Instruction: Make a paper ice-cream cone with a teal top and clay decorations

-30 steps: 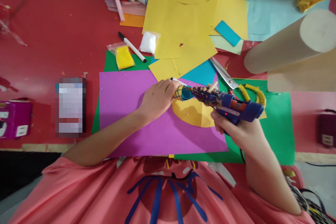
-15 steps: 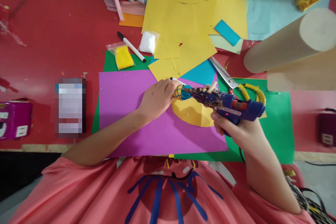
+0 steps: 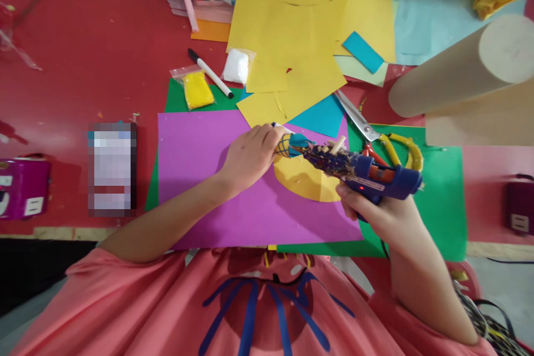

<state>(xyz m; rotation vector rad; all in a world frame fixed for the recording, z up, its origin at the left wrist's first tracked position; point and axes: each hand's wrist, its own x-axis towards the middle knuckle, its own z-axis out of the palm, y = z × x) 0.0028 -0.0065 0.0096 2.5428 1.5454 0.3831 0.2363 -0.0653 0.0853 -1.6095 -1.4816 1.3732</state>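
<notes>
Pinched in the fingers of my left hand (image 3: pixel 246 160) is a small yellow paper piece with dark crossing lines (image 3: pixel 283 146) and a blue part at its right end. My right hand (image 3: pixel 381 214) grips a blue hot glue gun (image 3: pixel 377 179) by its handle. The gun's barrel is crusted with dried glue and scraps, and a small red light glows on its side. Its tip points left at the blue part; whether they touch, I cannot tell. Beneath both hands a rounded yellow paper (image 3: pixel 302 181) lies on a purple sheet (image 3: pixel 196 178).
Yellow-handled scissors (image 3: pixel 367 129) lie right of the yellow papers (image 3: pixel 292 22). A marker (image 3: pixel 212 77), a yellow packet (image 3: pixel 198 90) and a white packet (image 3: pixel 236 67) sit beyond the purple sheet. A large pale tube (image 3: pixel 442 67) is at right. A blurred phone-like object (image 3: pixel 112 169) lies left.
The glue gun's rear has dropped slightly toward me, with its tip still near the blue part. My left hand has barely moved.
</notes>
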